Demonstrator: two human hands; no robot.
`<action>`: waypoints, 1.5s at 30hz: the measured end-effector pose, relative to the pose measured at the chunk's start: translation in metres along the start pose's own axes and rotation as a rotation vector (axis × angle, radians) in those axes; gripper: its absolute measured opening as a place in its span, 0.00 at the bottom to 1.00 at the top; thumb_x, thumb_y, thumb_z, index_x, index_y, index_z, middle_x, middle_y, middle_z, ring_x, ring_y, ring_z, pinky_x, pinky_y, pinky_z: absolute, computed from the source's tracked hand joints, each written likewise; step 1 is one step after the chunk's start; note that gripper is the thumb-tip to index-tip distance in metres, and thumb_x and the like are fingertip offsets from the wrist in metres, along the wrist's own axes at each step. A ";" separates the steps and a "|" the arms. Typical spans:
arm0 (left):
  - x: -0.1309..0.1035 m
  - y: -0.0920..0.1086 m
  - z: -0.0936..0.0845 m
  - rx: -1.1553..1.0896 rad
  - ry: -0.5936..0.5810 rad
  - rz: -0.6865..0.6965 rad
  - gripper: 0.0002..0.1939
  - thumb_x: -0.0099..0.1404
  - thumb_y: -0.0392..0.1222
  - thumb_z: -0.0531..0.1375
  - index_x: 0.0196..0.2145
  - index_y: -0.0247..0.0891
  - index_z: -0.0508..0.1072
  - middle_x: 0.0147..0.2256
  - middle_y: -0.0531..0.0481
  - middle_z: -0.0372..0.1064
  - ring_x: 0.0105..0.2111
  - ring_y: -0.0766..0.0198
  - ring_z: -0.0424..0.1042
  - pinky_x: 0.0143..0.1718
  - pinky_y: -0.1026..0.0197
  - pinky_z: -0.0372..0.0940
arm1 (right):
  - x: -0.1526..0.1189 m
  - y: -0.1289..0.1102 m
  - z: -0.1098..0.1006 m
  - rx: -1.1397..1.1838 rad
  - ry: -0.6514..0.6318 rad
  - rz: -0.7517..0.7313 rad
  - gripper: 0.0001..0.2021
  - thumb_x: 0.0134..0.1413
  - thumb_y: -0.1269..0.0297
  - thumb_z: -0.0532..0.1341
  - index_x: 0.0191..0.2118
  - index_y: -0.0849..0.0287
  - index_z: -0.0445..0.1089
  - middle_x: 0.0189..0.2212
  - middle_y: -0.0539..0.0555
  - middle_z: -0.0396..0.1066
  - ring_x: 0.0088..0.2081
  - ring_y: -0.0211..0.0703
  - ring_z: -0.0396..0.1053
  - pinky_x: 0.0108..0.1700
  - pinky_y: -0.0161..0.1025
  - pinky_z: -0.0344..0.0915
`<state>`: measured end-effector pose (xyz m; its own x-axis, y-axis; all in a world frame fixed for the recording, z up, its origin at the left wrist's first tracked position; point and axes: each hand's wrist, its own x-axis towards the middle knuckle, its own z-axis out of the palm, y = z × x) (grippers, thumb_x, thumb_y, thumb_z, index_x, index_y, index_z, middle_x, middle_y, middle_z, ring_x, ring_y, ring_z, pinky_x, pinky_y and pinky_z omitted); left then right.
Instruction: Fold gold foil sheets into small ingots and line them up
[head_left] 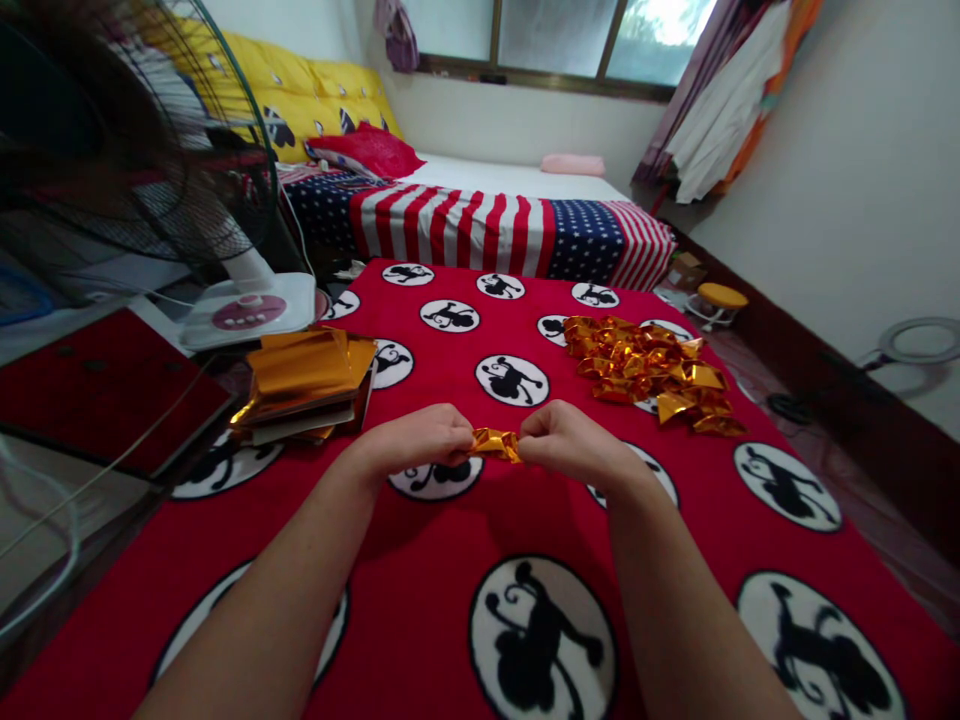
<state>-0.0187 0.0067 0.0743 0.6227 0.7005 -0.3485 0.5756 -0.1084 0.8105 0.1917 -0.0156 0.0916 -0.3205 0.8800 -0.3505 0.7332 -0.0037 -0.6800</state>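
Between my two hands is a small folded piece of shiny gold foil paper (496, 443), held just above the red cloth (420, 620). My left hand (427, 434) is closed on its left end. At the right end, the fingers of my right hand (561, 441) are pinched round it. Only the middle of the folded paper shows; its ends are hidden in my fingers. To the left lies a stack of flat gold foil sheets (311, 365). A heap of folded gold foil pieces (637, 360) lies on the cloth to the right, beyond my right hand.
A fan (247, 300) on a white base stands at the left, next to a dark red board (105, 385). Behind the cloth is a bed with a striped and starred cover (465, 225). A yellow stool (721, 296) and a ring lamp (919, 340) are at the right.
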 end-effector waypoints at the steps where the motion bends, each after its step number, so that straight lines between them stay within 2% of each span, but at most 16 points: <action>1: 0.000 0.000 0.000 -0.001 0.001 -0.003 0.15 0.54 0.47 0.51 0.16 0.36 0.62 0.16 0.53 0.55 0.18 0.69 0.53 0.21 0.63 0.47 | 0.001 0.000 0.000 0.022 0.002 0.003 0.08 0.41 0.63 0.57 0.19 0.60 0.67 0.14 0.46 0.58 0.18 0.33 0.53 0.21 0.34 0.45; 6: 0.000 -0.001 -0.001 -0.039 0.015 -0.014 0.15 0.53 0.48 0.52 0.16 0.36 0.62 0.16 0.54 0.55 0.18 0.69 0.52 0.20 0.63 0.46 | 0.003 0.001 0.001 0.162 0.017 -0.001 0.08 0.39 0.64 0.56 0.18 0.61 0.67 0.12 0.47 0.59 0.18 0.32 0.53 0.21 0.34 0.45; 15: -0.001 -0.007 -0.006 -0.162 0.032 -0.003 0.15 0.52 0.48 0.54 0.15 0.36 0.61 0.15 0.55 0.54 0.17 0.71 0.50 0.20 0.64 0.44 | 0.009 0.003 0.006 0.432 0.026 -0.094 0.09 0.38 0.65 0.56 0.14 0.60 0.64 0.11 0.47 0.59 0.16 0.31 0.51 0.21 0.34 0.44; 19: -0.002 -0.008 -0.007 -0.210 0.056 0.014 0.14 0.51 0.47 0.54 0.15 0.37 0.60 0.15 0.55 0.54 0.17 0.71 0.49 0.20 0.64 0.43 | 0.009 0.005 0.005 0.372 0.001 -0.094 0.08 0.39 0.66 0.56 0.15 0.60 0.64 0.12 0.47 0.59 0.18 0.31 0.52 0.22 0.33 0.45; 23: -0.003 -0.007 -0.007 -0.153 0.050 -0.021 0.14 0.51 0.48 0.54 0.15 0.37 0.60 0.15 0.55 0.53 0.17 0.71 0.49 0.20 0.64 0.44 | 0.009 0.007 0.003 0.235 -0.004 -0.069 0.08 0.42 0.65 0.58 0.18 0.61 0.66 0.14 0.45 0.58 0.18 0.31 0.51 0.22 0.33 0.44; 26: -0.003 -0.007 -0.007 -0.087 0.043 -0.029 0.17 0.56 0.50 0.53 0.18 0.36 0.62 0.17 0.55 0.55 0.18 0.70 0.51 0.21 0.64 0.46 | 0.008 0.007 0.004 0.148 0.006 -0.064 0.09 0.44 0.64 0.57 0.19 0.60 0.66 0.14 0.45 0.59 0.18 0.31 0.52 0.21 0.34 0.45; 29: -0.002 -0.007 -0.006 -0.049 0.056 0.019 0.20 0.62 0.52 0.50 0.19 0.36 0.62 0.19 0.53 0.57 0.19 0.69 0.54 0.22 0.64 0.49 | 0.007 0.006 0.005 0.104 0.050 -0.056 0.10 0.45 0.64 0.57 0.18 0.60 0.66 0.14 0.45 0.58 0.17 0.31 0.52 0.21 0.34 0.45; 32: -0.001 -0.008 -0.005 -0.027 0.066 0.039 0.21 0.63 0.52 0.49 0.20 0.36 0.62 0.19 0.53 0.57 0.19 0.69 0.54 0.22 0.63 0.49 | 0.008 0.007 0.005 0.126 0.080 -0.057 0.10 0.46 0.64 0.57 0.19 0.60 0.65 0.13 0.45 0.56 0.17 0.31 0.51 0.20 0.34 0.44; 38: 0.001 -0.013 -0.007 -0.011 0.077 0.042 0.20 0.63 0.52 0.50 0.20 0.36 0.62 0.19 0.54 0.57 0.19 0.69 0.54 0.22 0.64 0.50 | 0.012 0.013 0.006 0.208 0.021 -0.095 0.12 0.49 0.58 0.58 0.22 0.60 0.66 0.15 0.45 0.57 0.18 0.32 0.52 0.21 0.34 0.45; 45: -0.001 -0.005 -0.003 -0.003 0.068 0.009 0.22 0.61 0.56 0.50 0.19 0.37 0.61 0.18 0.54 0.55 0.19 0.69 0.52 0.21 0.64 0.48 | 0.011 0.011 0.007 0.203 0.033 -0.072 0.12 0.48 0.59 0.59 0.21 0.60 0.65 0.15 0.45 0.57 0.18 0.32 0.52 0.21 0.34 0.44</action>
<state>-0.0240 0.0089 0.0719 0.5903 0.7459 -0.3084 0.5684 -0.1130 0.8149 0.1919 -0.0090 0.0761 -0.3456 0.8967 -0.2768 0.5721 -0.0325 -0.8196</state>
